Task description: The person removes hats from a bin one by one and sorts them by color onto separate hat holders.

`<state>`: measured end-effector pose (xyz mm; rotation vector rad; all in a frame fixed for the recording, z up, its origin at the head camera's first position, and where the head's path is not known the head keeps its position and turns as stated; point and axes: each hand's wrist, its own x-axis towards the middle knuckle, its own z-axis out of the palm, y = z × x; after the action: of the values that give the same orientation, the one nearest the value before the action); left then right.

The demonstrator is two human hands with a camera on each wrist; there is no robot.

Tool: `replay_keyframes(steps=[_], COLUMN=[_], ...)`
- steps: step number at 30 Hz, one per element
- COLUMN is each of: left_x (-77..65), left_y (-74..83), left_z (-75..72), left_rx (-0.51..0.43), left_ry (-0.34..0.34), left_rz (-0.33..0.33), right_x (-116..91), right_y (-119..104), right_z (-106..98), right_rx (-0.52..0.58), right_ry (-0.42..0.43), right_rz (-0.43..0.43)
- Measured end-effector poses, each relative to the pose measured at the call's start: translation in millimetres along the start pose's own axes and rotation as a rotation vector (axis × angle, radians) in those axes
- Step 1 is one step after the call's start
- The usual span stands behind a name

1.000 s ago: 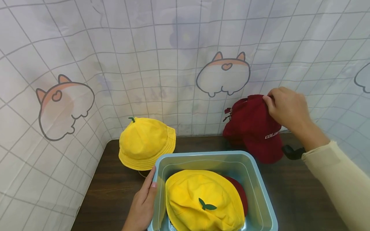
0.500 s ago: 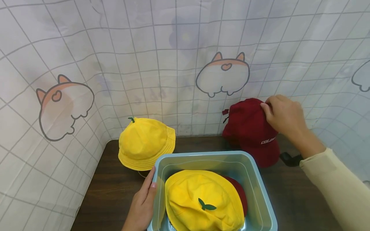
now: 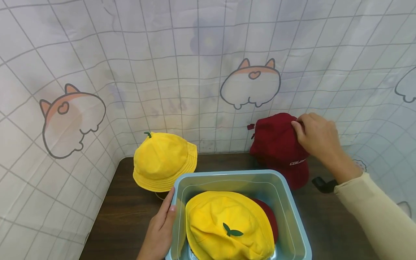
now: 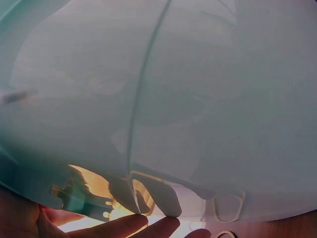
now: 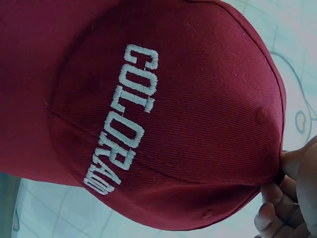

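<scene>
My right hand pinches the top of a dark red baseball cap at the back right. The cap hangs tilted with its brim down, and white "COLORADO" lettering shows in the right wrist view. My left hand rests along the outer left wall of a light blue plastic bin, its fingers fairly straight against it. Inside the bin lies a yellow bucket hat with a green leaf sprout, partly covering another dark red piece that looks like a cap's brim.
A second yellow bucket hat sits on the dark wooden table, behind and left of the bin. White grid-patterned cloth surrounds the back and sides. Close to the right sleeve is a black curved object.
The right hand has moved slightly down and left with the red cap, bringing its brim lower beside the bin's far right corner. My left hand and the bin stay put.
</scene>
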<state>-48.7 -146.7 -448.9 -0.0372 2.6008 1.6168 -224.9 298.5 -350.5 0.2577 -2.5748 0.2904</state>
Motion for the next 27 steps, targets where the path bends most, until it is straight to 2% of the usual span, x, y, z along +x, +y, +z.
replay_keyframes(steps=[5, 19, 27], left_x=[0.1, 0.4, 1.2], left_y=[0.9, 2.2, 2.7], left_z=[-0.3, 0.4, 0.3], left_rx=[-0.002, -0.005, -0.015], left_ry=[-0.004, 0.002, -0.005], left_rz=[-0.006, -0.014, -0.024], right_x=[-3.6, -14.1, -14.8], right_y=[-0.9, -0.9, -1.1], right_z=[5.0, 20.6, 22.8], right_rx=[0.006, 0.027, 0.012], right_ry=[0.017, 0.139, 0.151], right_rz=[-0.009, -0.016, -0.004])
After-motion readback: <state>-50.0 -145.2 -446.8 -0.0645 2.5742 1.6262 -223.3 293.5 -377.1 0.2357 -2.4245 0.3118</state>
